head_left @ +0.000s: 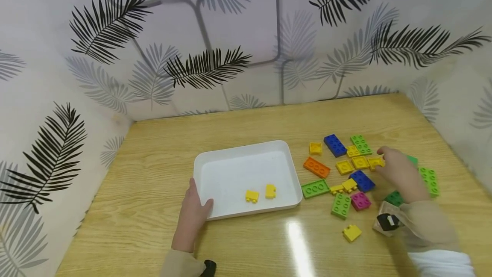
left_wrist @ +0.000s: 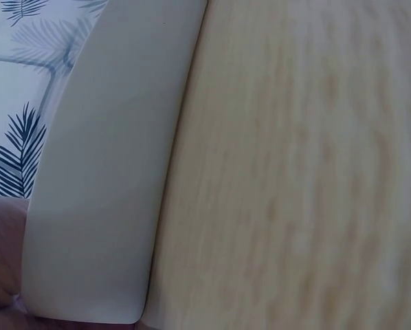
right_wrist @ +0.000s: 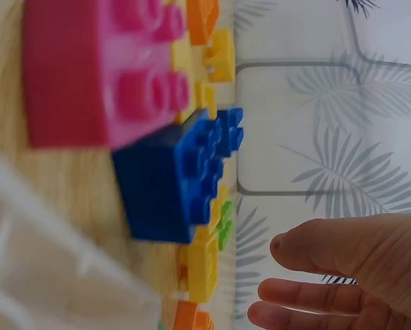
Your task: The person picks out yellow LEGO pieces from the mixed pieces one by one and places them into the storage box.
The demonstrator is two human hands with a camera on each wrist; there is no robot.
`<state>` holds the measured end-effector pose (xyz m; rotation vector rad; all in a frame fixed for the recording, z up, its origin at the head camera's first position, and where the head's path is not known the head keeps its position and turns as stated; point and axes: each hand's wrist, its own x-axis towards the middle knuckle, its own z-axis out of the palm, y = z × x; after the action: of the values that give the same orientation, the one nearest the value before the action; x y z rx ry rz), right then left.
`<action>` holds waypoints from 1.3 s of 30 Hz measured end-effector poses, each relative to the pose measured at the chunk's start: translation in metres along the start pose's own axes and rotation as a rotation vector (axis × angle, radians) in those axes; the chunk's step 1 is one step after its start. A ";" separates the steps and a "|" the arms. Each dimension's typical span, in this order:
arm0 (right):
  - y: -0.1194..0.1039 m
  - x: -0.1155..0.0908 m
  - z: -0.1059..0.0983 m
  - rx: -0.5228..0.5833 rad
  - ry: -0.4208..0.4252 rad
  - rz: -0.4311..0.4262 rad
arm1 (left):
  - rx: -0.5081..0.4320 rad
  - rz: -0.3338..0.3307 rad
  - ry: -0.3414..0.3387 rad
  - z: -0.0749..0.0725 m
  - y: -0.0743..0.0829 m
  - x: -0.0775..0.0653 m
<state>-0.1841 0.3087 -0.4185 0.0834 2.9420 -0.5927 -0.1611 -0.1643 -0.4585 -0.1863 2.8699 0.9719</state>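
My left hand (head_left: 192, 208) holds the left wall of a white tray (head_left: 246, 151), its thumb over the rim and its fingers at the outer side. Two yellow bricks (head_left: 252, 196) lie inside the tray. The left wrist view shows the tray's outer wall (left_wrist: 102, 172) close up. Over the scattered bricks on the right, my right hand (head_left: 401, 172) reaches to a yellow brick (head_left: 375, 163). In the right wrist view its thumb and fingers (right_wrist: 308, 299) are apart, with nothing seen between them. A blue brick (head_left: 362, 181) and a magenta brick (head_left: 360, 201) lie nearby.
Green (head_left: 315, 188), orange (head_left: 317, 167) and more yellow and blue bricks spread right of the tray on the wooden table (head_left: 153, 174). One yellow brick (head_left: 351, 233) lies nearer the front. A leaf-patterned cloth (head_left: 246, 33) hangs behind the table.
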 end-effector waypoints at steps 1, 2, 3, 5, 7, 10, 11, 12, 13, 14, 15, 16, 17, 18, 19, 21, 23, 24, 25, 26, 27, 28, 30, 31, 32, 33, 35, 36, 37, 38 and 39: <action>0.003 0.000 0.000 -0.008 0.005 0.000 | -0.002 -0.002 -0.002 0.000 0.000 0.000; 0.005 0.001 0.000 -0.015 0.010 0.000 | -0.003 -0.003 -0.004 -0.001 0.000 0.000; 0.006 0.001 0.000 -0.017 0.009 0.002 | -0.003 -0.003 -0.004 -0.001 0.001 -0.001; 0.009 0.001 0.001 -0.023 0.008 0.007 | -0.006 -0.008 -0.011 -0.002 0.001 -0.001; 0.010 0.002 0.001 -0.020 -0.012 0.014 | -0.008 -0.007 -0.012 -0.002 0.001 -0.001; 0.012 0.004 0.000 -0.028 -0.047 0.013 | -0.007 -0.009 -0.014 -0.002 0.001 -0.001; 0.012 0.005 0.000 -0.032 -0.058 0.010 | -0.006 -0.009 -0.014 -0.002 0.001 -0.001; 0.012 0.006 0.000 -0.037 -0.068 0.004 | -0.006 -0.012 -0.014 -0.002 0.001 -0.001; 0.013 0.008 -0.001 -0.044 -0.079 -0.001 | -0.005 -0.013 -0.014 -0.002 0.001 0.000; 0.013 0.009 0.000 -0.052 -0.085 -0.010 | -0.005 -0.015 -0.014 -0.001 0.001 0.000; 0.013 0.010 0.000 -0.057 -0.092 -0.017 | -0.006 -0.016 -0.014 -0.001 0.001 0.000; 0.013 0.012 0.000 -0.060 -0.097 -0.026 | -0.006 -0.017 -0.013 -0.001 0.001 0.000; 0.013 0.013 0.000 -0.061 -0.105 -0.030 | -0.005 -0.018 -0.012 -0.001 0.001 0.000; 0.013 0.014 0.000 -0.062 -0.111 -0.033 | -0.006 -0.018 -0.012 -0.001 0.001 0.000; 0.013 0.015 0.000 -0.057 -0.124 -0.031 | -0.004 -0.017 -0.012 -0.001 0.001 0.000; 0.014 0.016 0.000 -0.052 -0.146 -0.029 | -0.003 -0.015 -0.011 -0.001 0.001 0.000; 0.015 0.018 0.001 -0.056 -0.164 -0.030 | 0.000 -0.014 -0.010 -0.001 0.001 0.000; 0.015 0.019 0.001 -0.058 -0.170 -0.036 | 0.001 -0.012 -0.010 -0.001 0.001 0.000; 0.015 0.020 0.002 -0.061 -0.175 -0.041 | 0.003 -0.013 -0.009 -0.001 0.001 0.000; 0.015 0.021 0.002 -0.072 -0.173 -0.050 | 0.005 -0.013 -0.008 -0.001 0.001 0.000; 0.015 0.022 0.003 -0.081 -0.169 -0.063 | 0.006 -0.015 -0.007 -0.001 0.001 0.000; 0.016 0.023 0.004 -0.087 -0.166 -0.070 | 0.007 -0.017 -0.006 -0.001 0.001 0.000; 0.015 0.025 0.004 -0.105 -0.165 -0.084 | 0.010 -0.020 -0.003 -0.001 0.001 0.000; 0.015 0.026 0.004 -0.115 -0.166 -0.088 | 0.010 -0.021 -0.002 -0.001 0.001 0.000; 0.015 0.027 0.005 -0.123 -0.166 -0.091 | 0.011 -0.021 -0.001 -0.001 0.001 0.000; 0.015 0.028 0.004 -0.128 -0.169 -0.092 | 0.011 -0.019 0.000 -0.001 0.001 -0.001; 0.015 0.029 0.004 -0.141 -0.178 -0.096 | 0.014 -0.013 0.001 -0.001 0.002 -0.001; 0.015 0.030 0.004 -0.143 -0.182 -0.094 | 0.013 -0.010 0.003 -0.001 0.002 -0.001; 0.014 0.030 0.004 -0.146 -0.186 -0.092 | 0.013 -0.008 0.004 -0.001 0.002 -0.001; 0.014 0.030 0.004 -0.150 -0.187 -0.095 | 0.011 -0.006 0.005 -0.001 0.002 -0.001; 0.014 0.030 0.004 -0.147 -0.193 -0.090 | 0.010 -0.004 0.005 -0.001 0.002 -0.001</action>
<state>-0.2117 0.3207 -0.4315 -0.1153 2.8007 -0.3710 -0.1609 -0.1636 -0.4563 -0.1935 2.8770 0.9574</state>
